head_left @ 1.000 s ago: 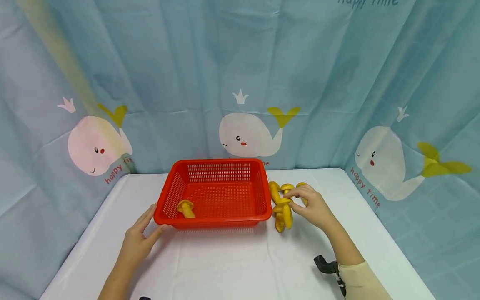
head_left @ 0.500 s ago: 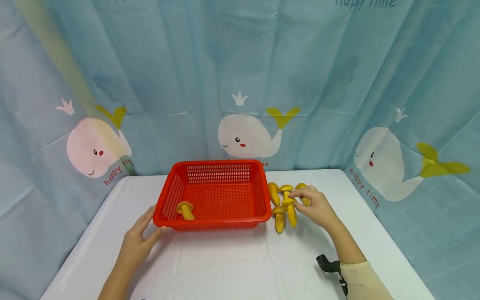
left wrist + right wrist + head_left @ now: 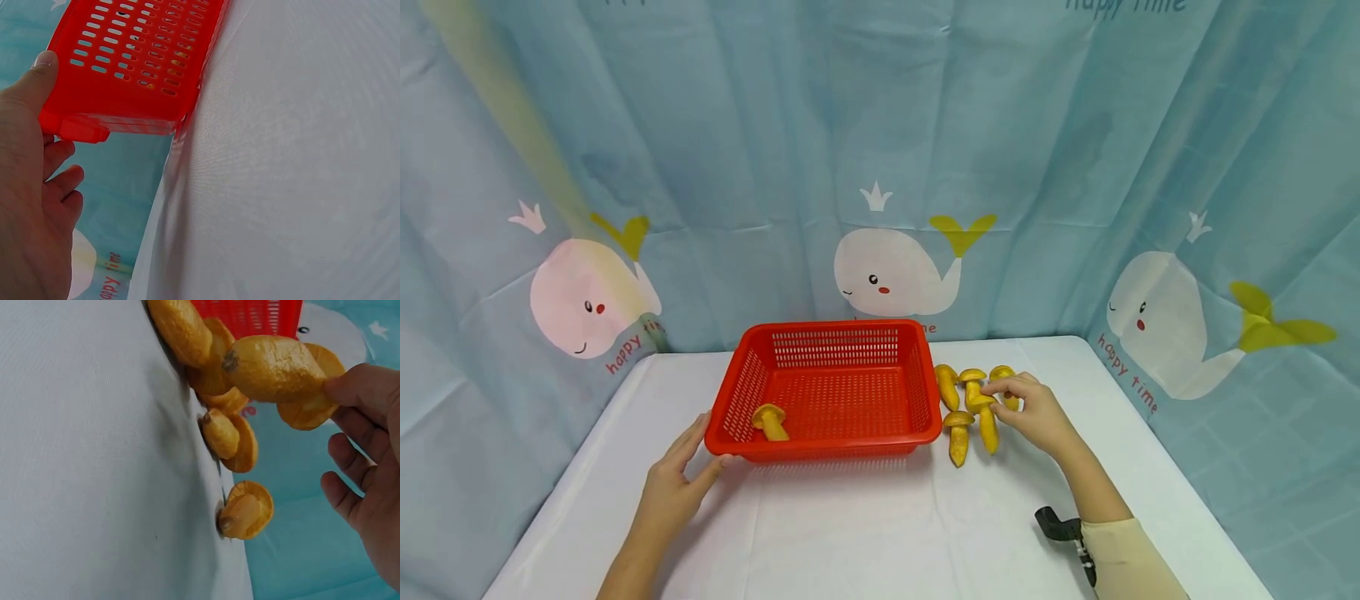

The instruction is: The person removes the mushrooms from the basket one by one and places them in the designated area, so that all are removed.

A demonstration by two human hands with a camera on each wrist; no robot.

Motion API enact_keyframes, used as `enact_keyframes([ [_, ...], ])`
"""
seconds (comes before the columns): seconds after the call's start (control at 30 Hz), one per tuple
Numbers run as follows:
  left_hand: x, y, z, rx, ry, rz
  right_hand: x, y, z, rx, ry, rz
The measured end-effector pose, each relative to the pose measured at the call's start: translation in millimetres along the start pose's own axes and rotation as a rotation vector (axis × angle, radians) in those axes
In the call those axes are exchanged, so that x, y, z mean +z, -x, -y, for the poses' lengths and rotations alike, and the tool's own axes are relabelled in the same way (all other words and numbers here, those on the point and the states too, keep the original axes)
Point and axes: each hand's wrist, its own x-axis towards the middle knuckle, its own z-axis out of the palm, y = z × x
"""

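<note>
In the head view, the left hand (image 3: 673,487) rests with straight fingers against the near-left corner of the red basket (image 3: 827,387) at centre frame; one toy mushroom (image 3: 771,421) lies inside. Right of the basket, the right hand (image 3: 1037,414) pinches a yellow mushroom (image 3: 983,419) among a cluster on the white worktop (image 3: 865,533).

In the left wrist view, the thumb (image 3: 34,78) presses the basket's rim (image 3: 75,122) at upper left.

In the right wrist view, the fingertips (image 3: 350,394) apparently pinch the lifted mushroom's cap at upper right.
</note>
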Motion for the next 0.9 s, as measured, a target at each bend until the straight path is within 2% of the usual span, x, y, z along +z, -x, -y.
enact_keyframes([
  [0.27, 0.1, 0.0, 0.7, -0.001, -0.014, -0.002, -0.8, -0.6, -7.0, 0.029, 0.06, -0.003],
  [0.43, 0.3, 0.5, 0.6, 0.008, -0.015, -0.006, 0.0, -0.6, -12.0, 0.059, 0.078, 0.025],
  [0.63, 0.6, 0.6, 0.4, 0.017, -0.009, -0.012, 1.3, -1.3, -15.7, 0.098, 0.088, 0.049],
  [0.9, 0.9, -0.5, 1.0, 0.01, -0.008, -0.003, 4.8, -3.1, -21.1, 0.1, 0.087, 0.045],
])
